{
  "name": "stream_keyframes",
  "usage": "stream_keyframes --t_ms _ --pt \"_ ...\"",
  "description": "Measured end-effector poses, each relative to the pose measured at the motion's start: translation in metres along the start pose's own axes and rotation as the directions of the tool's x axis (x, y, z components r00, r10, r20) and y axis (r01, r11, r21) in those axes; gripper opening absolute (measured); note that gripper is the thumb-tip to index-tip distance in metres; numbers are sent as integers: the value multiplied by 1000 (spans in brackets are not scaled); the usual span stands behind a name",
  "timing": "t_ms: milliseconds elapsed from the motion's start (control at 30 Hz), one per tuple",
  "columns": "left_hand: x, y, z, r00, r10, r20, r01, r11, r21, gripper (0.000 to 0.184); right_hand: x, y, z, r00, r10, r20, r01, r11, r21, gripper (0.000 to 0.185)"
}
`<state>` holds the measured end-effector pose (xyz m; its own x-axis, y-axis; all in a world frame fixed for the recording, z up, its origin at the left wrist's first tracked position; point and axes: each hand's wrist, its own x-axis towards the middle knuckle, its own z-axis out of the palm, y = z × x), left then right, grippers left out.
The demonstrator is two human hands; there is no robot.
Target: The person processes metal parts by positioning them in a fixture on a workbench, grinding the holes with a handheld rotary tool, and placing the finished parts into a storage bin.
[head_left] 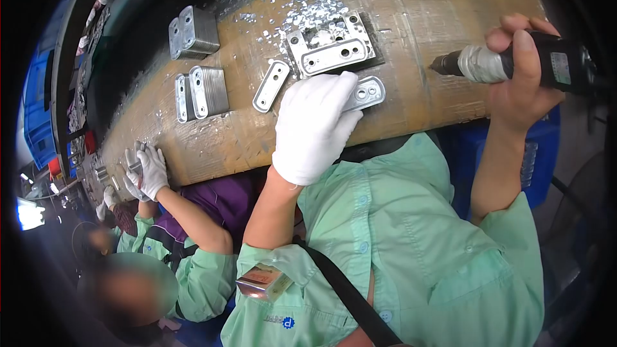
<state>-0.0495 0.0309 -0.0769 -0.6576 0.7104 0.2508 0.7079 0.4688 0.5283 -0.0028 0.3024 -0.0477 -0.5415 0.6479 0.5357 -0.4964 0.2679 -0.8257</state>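
My left hand (313, 127), in a white glove, is closed on one end of an oblong metal plate (369, 93) with holes, near the table's front edge. Just beyond it, another oblong plate (334, 56) lies in a metal fixture (362, 24). A third plate (270, 86) rests at a slant on the wood to the left. My bare right hand (526, 77) is wrapped round a black power tool (554, 64), whose tip points left over the table.
Two stacks of plates (200, 33) (209, 92) stand on the wooden table (411, 45). Small metal discs (313, 3) lie scattered behind the fixture. A co-worker's gloved hands (149, 170) are at the left, and blue crates (38, 112) stand beyond. A blue container (540, 154) is at the right.
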Motion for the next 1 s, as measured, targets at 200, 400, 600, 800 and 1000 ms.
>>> stream_keyframes --t_ms 200,400,600,800,1000 --pt "15 -24 -9 976 -26 -217 13 998 -64 45 4 1 0 999 45 -14 -44 998 44 24" --pt "34 -65 11 975 166 -144 -161 986 44 25 7 1 7 999 44 17 -44 999 8 22" --pt "32 -62 12 979 146 -141 -144 989 28 24 30 -20 33 985 23 170 -43 993 112 25" --pt "32 -66 15 964 186 -190 -185 982 21 19 19 -39 114 976 -145 162 97 958 270 29" --pt "32 -69 17 954 196 -225 -199 980 9 12 7 -49 135 973 -111 203 82 986 144 30"
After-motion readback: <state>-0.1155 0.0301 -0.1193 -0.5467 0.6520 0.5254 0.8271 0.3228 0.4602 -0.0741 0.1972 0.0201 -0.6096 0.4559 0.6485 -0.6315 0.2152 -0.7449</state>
